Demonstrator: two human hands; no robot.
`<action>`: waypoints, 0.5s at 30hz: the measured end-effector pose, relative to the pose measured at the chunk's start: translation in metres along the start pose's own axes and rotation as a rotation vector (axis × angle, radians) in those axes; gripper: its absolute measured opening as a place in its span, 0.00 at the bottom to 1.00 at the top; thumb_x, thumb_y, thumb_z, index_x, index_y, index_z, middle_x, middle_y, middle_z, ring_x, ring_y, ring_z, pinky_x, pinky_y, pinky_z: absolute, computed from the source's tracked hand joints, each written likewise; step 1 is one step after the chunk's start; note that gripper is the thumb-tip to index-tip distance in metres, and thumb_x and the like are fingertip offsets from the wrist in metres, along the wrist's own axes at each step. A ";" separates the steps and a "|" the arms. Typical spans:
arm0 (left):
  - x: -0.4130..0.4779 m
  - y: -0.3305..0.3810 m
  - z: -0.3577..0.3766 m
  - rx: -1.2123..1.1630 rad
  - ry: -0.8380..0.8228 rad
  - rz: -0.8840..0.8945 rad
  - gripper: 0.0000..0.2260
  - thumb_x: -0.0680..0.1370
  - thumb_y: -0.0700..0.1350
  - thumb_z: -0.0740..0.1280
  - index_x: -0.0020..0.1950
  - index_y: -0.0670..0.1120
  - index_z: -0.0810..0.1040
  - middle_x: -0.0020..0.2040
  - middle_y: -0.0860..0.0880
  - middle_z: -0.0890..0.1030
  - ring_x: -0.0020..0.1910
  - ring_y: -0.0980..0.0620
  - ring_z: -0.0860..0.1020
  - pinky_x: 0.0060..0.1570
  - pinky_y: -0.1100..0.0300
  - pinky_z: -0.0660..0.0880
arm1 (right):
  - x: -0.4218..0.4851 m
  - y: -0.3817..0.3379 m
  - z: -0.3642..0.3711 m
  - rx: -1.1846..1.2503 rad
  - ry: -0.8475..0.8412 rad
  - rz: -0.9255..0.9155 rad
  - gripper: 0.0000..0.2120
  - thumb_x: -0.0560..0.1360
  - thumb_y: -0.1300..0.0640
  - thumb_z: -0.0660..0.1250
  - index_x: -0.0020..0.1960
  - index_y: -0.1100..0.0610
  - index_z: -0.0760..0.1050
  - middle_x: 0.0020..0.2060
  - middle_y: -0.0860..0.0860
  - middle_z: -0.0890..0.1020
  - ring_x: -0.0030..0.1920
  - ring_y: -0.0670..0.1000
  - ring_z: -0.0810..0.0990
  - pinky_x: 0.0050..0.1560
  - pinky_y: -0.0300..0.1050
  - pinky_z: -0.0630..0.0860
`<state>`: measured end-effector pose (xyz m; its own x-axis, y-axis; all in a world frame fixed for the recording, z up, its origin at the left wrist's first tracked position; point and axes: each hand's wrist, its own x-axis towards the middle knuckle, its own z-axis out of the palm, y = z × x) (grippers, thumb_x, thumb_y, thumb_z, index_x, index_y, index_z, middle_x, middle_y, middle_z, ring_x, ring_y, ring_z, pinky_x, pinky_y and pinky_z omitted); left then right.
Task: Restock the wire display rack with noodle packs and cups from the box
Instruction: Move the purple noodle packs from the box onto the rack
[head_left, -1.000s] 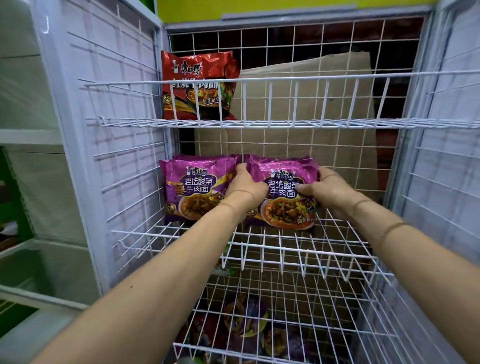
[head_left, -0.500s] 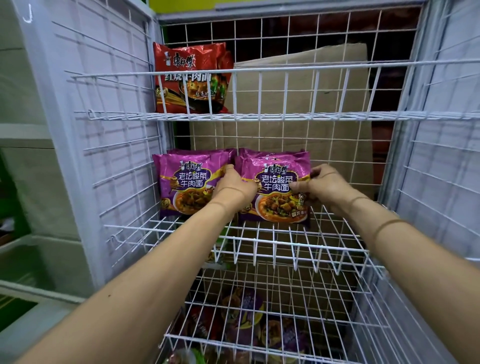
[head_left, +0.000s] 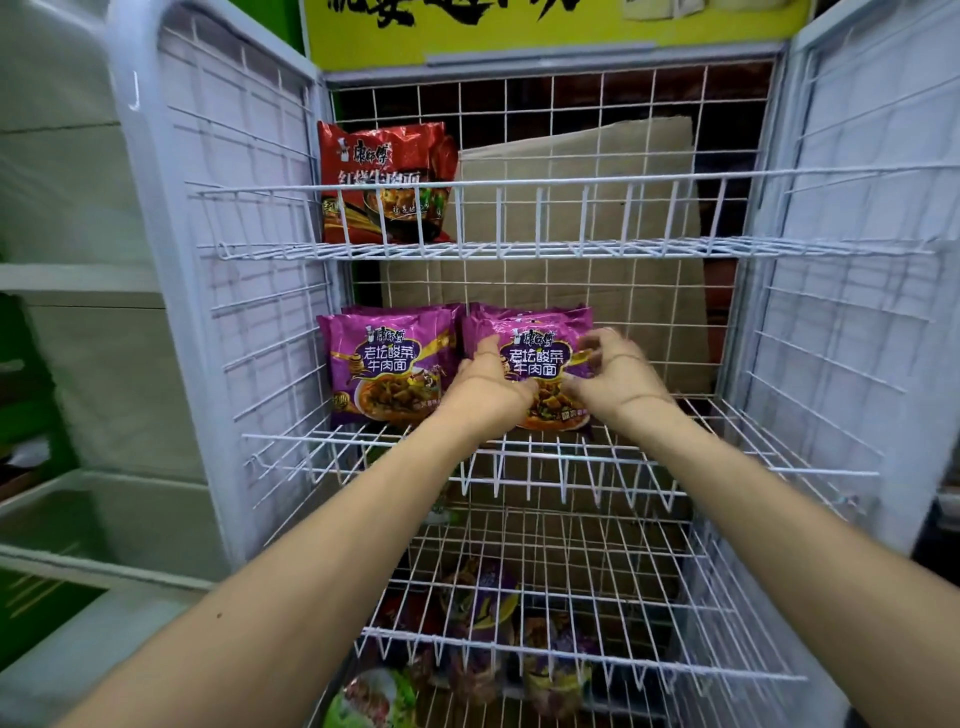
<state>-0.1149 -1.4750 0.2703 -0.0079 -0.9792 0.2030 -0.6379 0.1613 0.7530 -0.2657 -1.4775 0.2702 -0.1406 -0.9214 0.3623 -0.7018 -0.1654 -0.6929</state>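
Observation:
The white wire rack (head_left: 519, 457) fills the view. On its middle shelf stand two stacks of purple noodle packs, upright and side by side. My left hand (head_left: 485, 387) holds the left edge of the front pack of the right stack (head_left: 537, 351), thumb on its face. My right hand (head_left: 618, 379) curls around that pack's right edge, thumb on its lower front. The left purple stack (head_left: 384, 369) stands untouched beside my left hand. A red noodle pack (head_left: 384, 171) stands at the left of the top shelf.
Flat brown cardboard (head_left: 597, 291) leans behind the rack's back grid. Purple noodle cups (head_left: 483, 597) lie under the lower wire shelf (head_left: 571, 660). White mesh side panels (head_left: 249, 291) wall in both sides. To the right of the purple stacks the middle shelf shows only bare wire.
Both hands have slid inward over the front of the right purple pack, which now stands more upright against its stack. The camera has tilted up and shows the yellow sign above.

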 end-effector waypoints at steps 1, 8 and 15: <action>-0.009 0.001 0.000 -0.017 -0.003 0.024 0.34 0.81 0.51 0.67 0.82 0.52 0.53 0.79 0.42 0.64 0.75 0.42 0.66 0.74 0.49 0.66 | -0.007 -0.003 -0.002 -0.010 -0.025 -0.017 0.22 0.74 0.55 0.75 0.65 0.48 0.72 0.62 0.54 0.76 0.60 0.55 0.79 0.63 0.54 0.77; -0.066 0.010 -0.006 -0.024 0.034 0.161 0.30 0.82 0.49 0.66 0.81 0.52 0.57 0.67 0.43 0.76 0.56 0.47 0.79 0.60 0.49 0.77 | -0.068 -0.016 -0.020 0.045 -0.075 -0.163 0.14 0.78 0.55 0.70 0.63 0.49 0.76 0.55 0.48 0.82 0.54 0.49 0.82 0.57 0.49 0.80; -0.129 0.013 -0.007 -0.106 0.067 0.277 0.25 0.82 0.47 0.66 0.78 0.54 0.63 0.63 0.48 0.77 0.56 0.50 0.79 0.61 0.50 0.77 | -0.130 -0.014 -0.036 0.082 -0.094 -0.250 0.09 0.79 0.56 0.69 0.56 0.46 0.75 0.51 0.46 0.82 0.53 0.48 0.81 0.59 0.51 0.79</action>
<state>-0.1165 -1.3458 0.2583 -0.1168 -0.8863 0.4481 -0.5346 0.4363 0.7238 -0.2630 -1.3429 0.2552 0.0983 -0.8762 0.4719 -0.6469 -0.4166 -0.6387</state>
